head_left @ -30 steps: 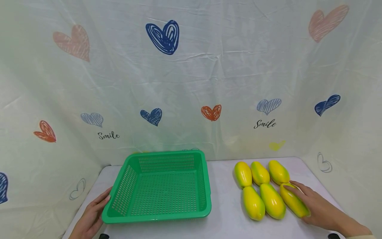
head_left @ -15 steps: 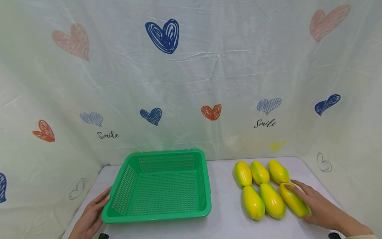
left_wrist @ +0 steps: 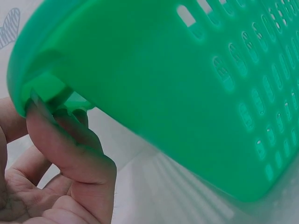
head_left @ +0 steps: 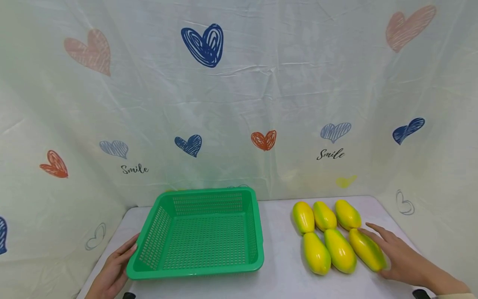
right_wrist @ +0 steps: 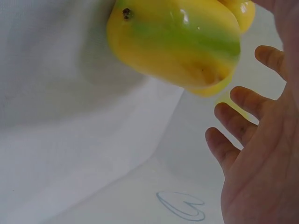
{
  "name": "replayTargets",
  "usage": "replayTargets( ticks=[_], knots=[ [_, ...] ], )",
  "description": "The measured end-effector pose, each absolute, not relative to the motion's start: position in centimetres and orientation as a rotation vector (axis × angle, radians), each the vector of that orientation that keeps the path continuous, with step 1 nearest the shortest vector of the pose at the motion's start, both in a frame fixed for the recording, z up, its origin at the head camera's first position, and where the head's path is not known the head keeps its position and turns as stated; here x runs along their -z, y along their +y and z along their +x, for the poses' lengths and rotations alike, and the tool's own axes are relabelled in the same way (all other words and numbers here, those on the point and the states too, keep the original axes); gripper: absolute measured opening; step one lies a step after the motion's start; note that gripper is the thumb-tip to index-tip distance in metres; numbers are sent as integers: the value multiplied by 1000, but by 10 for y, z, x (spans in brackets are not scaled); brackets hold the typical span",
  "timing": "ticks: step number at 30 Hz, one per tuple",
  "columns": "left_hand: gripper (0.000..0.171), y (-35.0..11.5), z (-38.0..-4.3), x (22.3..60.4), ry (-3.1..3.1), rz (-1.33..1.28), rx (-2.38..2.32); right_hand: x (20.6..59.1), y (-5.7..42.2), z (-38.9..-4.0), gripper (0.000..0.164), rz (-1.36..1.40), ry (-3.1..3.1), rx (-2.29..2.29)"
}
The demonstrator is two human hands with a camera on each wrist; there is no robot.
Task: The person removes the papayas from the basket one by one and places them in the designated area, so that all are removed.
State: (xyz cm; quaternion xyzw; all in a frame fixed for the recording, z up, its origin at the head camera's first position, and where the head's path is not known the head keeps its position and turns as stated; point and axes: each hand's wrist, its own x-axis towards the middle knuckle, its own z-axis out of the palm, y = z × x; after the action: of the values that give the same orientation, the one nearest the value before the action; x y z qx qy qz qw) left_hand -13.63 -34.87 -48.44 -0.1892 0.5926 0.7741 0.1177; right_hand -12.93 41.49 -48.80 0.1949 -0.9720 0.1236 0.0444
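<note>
A green plastic basket (head_left: 209, 241) with slotted walls stands on the left half of the table, nothing inside it. My left hand (head_left: 115, 265) grips its left rim; in the left wrist view the curled fingers (left_wrist: 70, 149) hook up under the rim's edge. To the right lie several glossy yellow-green fruits in two rows, oblong like mangoes or papayas. My right hand (head_left: 401, 257) is beside the near right fruit (head_left: 367, 250), fingers spread. In the right wrist view a gap shows between the fingers (right_wrist: 229, 121) and that fruit (right_wrist: 173, 42).
The white table (head_left: 280, 249) reaches back to a pale curtain (head_left: 231, 104) printed with hearts. A strip of table separates the basket from the near left fruit (head_left: 316, 254). The far right fruit (head_left: 348, 214) touches or nearly touches the one by my right hand.
My right hand has loosened and drawn slightly right, away from the near right fruit, which has rolled a little so more green shows. The left hand and basket have stayed put.
</note>
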Motion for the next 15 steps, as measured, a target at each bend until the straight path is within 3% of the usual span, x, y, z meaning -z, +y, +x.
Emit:
replayTargets(
  ticks=[8, 15],
  knots=[
    [25, -349, -135, 485, 1703, -540, -2273, 481, 415, -129, 107, 547, -3004, -411],
    [33, -349, -135, 485, 1694, -548, -2287, 481, 417, -130, 107, 535, -3011, -417]
  ],
)
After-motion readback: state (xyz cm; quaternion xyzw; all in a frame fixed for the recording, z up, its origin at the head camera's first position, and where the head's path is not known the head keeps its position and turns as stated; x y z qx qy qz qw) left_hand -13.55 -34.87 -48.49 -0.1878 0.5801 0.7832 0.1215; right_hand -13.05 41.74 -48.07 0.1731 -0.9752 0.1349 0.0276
